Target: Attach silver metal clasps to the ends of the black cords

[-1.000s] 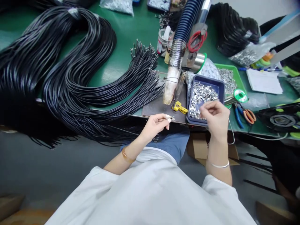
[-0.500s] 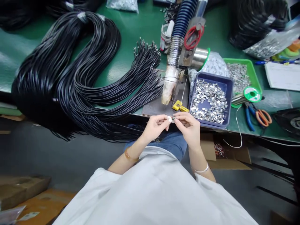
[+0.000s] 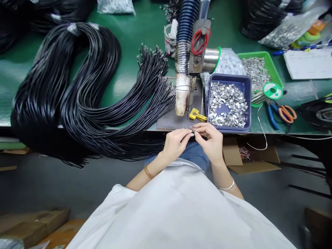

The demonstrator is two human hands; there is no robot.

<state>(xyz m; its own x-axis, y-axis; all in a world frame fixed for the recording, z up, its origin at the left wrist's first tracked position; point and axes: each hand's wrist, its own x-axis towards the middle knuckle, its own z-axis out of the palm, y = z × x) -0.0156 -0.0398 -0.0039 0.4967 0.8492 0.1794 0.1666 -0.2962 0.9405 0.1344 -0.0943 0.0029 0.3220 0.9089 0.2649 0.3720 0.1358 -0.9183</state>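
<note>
My left hand (image 3: 175, 144) and my right hand (image 3: 210, 139) meet at the bench's front edge, above my lap. Thumb and forefinger of each are pinched together, tip to tip. Between them sits a tiny dark and shiny piece (image 3: 192, 132), too small to name and mostly covered by the fingertips. Just beyond the right fingers lies a yellow plastic tool (image 3: 197, 114) on a dark plate (image 3: 166, 121). Right of it stands a blue tray (image 3: 248, 103) holding many small metal clips (image 3: 228, 103). Black cables (image 3: 124, 107) spread from the left, their ends near the plate.
A ribbed hose (image 3: 187, 27) with a taped nozzle (image 3: 182, 97) points down over the plate. Red-handled scissors (image 3: 200, 41), solder spools (image 3: 273, 90), a green tray (image 3: 277, 74) and pliers (image 3: 272, 116) stand to the right. An open carton (image 3: 249, 166) is below the bench.
The camera view has shifted, so the bench things appear farther left. Both hands stay pinched together at the edge; the whitish bit seen at the left fingertips is now less visible.
</note>
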